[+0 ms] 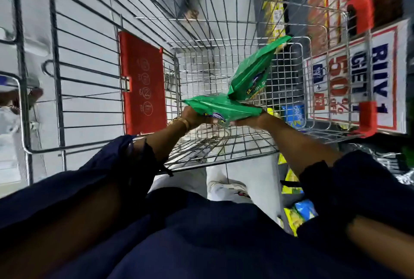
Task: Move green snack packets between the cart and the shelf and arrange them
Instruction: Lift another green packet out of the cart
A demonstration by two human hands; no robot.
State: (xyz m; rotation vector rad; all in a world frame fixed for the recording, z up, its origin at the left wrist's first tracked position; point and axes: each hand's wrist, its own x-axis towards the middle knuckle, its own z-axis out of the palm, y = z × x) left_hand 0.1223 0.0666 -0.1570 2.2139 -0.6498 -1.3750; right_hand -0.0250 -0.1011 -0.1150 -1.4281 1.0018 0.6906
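Note:
Two green snack packets are held above the wire cart. One green packet lies flat across both hands. A second green packet stands up at an angle from its right end. My left hand, with a gold bracelet at the wrist, grips the flat packet's left end. My right hand holds the right end from below, where the two packets meet. Its fingers are mostly hidden under the packets. The view is blurred by motion.
The cart's red child-seat flap hangs at the left and a red handle at the right. A "BUY 1 GET 1 50% OFF" sign is beside it. Yellow and blue packets sit on shelves at the right. A shoe is below.

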